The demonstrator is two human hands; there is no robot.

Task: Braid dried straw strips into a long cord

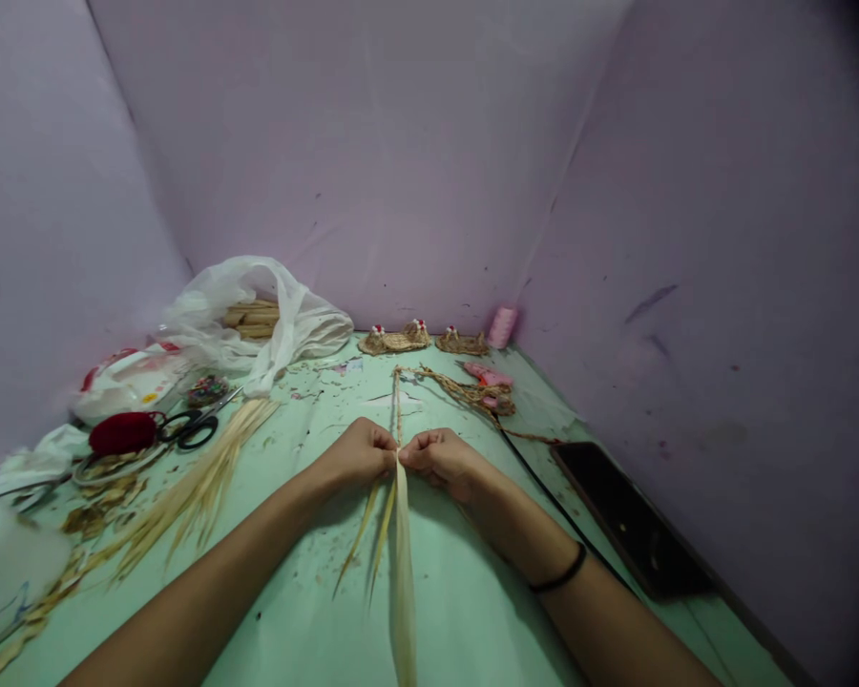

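My left hand (362, 451) and my right hand (444, 460) meet at the middle of the green table, both closed in a pinch on the near end of a thin braid (399, 405). The braid runs straight away from me, then bends right into a looser tangle of braided cord (458, 386). From between my fingers a wide pale fibre strip (402, 572) hangs toward me. Two narrower yellowish strands (381, 534) stick out below my left hand. A dark band circles my right wrist. The fingertips cover the exact spot where the strands cross.
Left lie loose dried fibres (207, 468), black-handled scissors (190, 429), red yarn (123, 433) and a white plastic bag (307, 324) with folded strips. Small woven slippers (397, 341) and a pink thread spool (502, 327) stand at the back. A pink glue gun (488, 375) and dark phone (630, 520) lie right.
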